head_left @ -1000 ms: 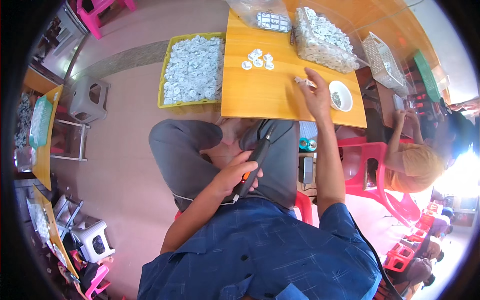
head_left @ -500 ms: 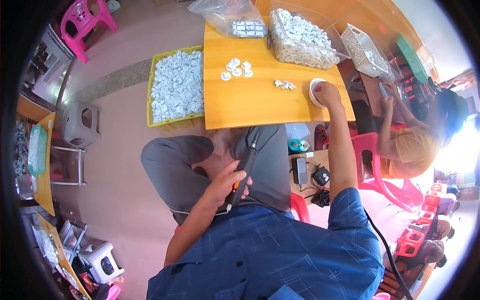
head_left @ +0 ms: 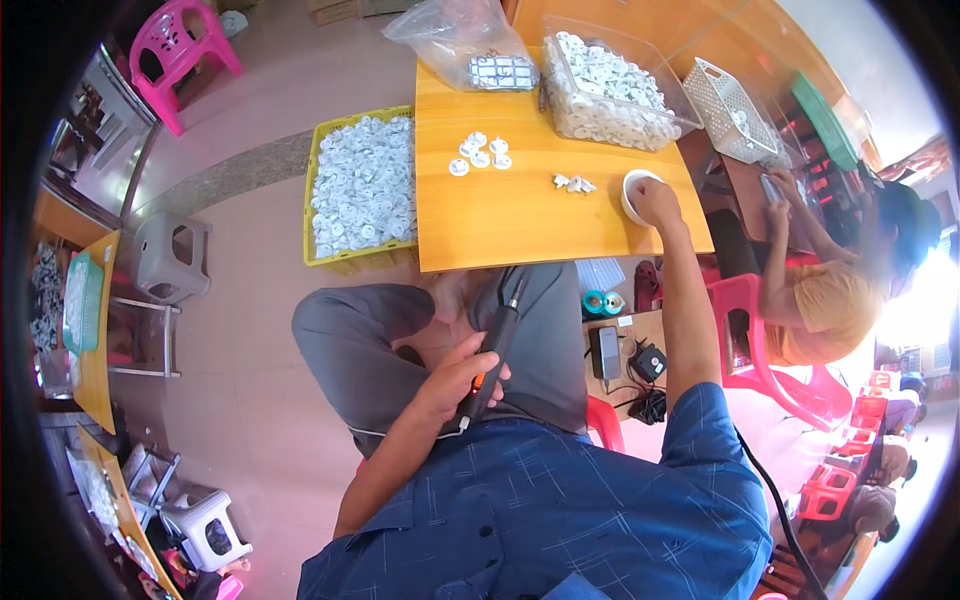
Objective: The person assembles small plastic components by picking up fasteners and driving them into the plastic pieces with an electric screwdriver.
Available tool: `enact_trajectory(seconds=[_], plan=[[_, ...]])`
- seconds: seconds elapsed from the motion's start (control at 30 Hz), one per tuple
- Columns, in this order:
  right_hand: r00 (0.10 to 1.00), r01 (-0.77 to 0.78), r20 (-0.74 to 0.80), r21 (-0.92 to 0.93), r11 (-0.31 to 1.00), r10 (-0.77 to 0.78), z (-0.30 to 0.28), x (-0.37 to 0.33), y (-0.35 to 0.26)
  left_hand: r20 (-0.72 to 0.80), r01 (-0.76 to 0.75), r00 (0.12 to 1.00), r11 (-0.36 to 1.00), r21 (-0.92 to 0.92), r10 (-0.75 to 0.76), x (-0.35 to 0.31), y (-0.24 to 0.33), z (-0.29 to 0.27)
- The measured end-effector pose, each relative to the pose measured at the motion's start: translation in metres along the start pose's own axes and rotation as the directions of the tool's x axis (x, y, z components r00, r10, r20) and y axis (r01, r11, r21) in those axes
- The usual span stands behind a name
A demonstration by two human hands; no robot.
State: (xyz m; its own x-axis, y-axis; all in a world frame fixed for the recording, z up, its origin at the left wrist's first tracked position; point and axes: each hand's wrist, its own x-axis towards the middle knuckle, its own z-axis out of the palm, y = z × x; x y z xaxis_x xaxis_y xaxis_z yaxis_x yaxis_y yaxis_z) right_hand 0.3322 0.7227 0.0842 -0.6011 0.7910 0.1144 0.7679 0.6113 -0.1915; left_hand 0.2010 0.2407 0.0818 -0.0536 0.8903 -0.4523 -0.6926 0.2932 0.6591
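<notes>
A black electric screwdriver (head_left: 503, 330) lies in the grip of my left hand (head_left: 460, 380), over my lap, its thin tip pointing up toward the table edge. My right hand (head_left: 657, 203) reaches into a small white bowl (head_left: 627, 196) near the right side of the wooden table (head_left: 540, 232). Its fingers curl down inside the bowl; their tips and anything between them are hidden. Left of the bowl lies a small cluster of white pieces (head_left: 574, 184). Several round white plastic parts (head_left: 480, 159) are grouped farther left on the tabletop.
A yellow crate (head_left: 311, 200) full of white parts adjoins the table's left side. At the back stand a clear bin (head_left: 615, 133) of white parts and a plastic bag (head_left: 450, 35). A co-worker (head_left: 825, 300) sits to the right. A power adapter (head_left: 605, 353) and cables lie below.
The whole view has shifted slightly, so the table appears a little lower. My right hand stays at the bowl, and my left hand still grips the electric screwdriver.
</notes>
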Motion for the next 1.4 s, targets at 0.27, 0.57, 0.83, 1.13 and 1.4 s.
enact_trajectory(seconds=[0.27,0.57,0.83,1.13,1.4], plan=[[0.984,-0.050,-0.127,0.493,0.869,0.129,-0.032,-0.017,-0.029,0.005,0.009,1.000,1.000,0.027,-0.010,0.002,0.000,-0.001],[0.951,-0.257,0.240,0.964,-0.065,-0.195,-0.037,-0.110,-0.130,0.011,-0.100,0.995,0.993,0.056,0.099,-0.005,0.005,0.012],[0.865,-0.481,0.400,0.835,-0.267,-0.304,0.012,-0.180,-0.164,0.087,-0.227,0.972,0.968,0.110,0.218,-0.008,0.006,0.018],[0.836,-0.498,0.382,0.830,-0.252,-0.393,0.023,-0.187,-0.160,0.087,-0.205,0.977,0.963,0.176,0.193,-0.007,0.002,0.019],[0.828,-0.456,0.371,0.882,-0.120,-0.421,0.019,-0.183,-0.156,0.107,-0.126,0.987,0.991,0.044,0.121,-0.008,0.003,0.016]])
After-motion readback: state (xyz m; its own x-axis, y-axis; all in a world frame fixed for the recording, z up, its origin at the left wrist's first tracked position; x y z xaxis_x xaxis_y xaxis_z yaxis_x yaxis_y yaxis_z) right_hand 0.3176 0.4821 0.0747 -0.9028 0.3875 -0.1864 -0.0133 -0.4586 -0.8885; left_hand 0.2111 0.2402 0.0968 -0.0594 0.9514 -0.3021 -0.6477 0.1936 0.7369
